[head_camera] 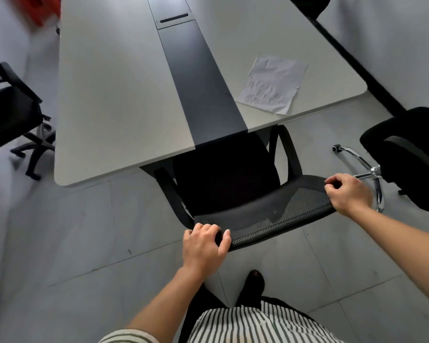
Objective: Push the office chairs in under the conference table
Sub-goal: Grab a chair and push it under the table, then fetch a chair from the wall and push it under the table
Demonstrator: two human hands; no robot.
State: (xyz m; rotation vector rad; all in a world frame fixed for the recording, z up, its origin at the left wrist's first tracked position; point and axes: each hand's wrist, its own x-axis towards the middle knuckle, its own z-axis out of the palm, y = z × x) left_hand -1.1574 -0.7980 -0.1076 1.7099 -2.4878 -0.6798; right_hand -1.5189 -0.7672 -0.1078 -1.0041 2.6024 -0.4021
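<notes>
Chair (pixel 233 184): at 6 o'clock of the table (pixel 114 95), seat partly under its edge
Left hand (pixel 204 246): clamped on the backrest's top at 7 o'clock, to steer
Right hand (pixel 348 194): gripping the other corner at 3 o'clock, balancing the push

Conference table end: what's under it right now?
The front of the chair seat and its armrests reach under the table edge. The chair's base and wheels are hidden.

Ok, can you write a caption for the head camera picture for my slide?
Both hands, left hand and right hand, grip the mesh chair back at the conference table end.
</notes>
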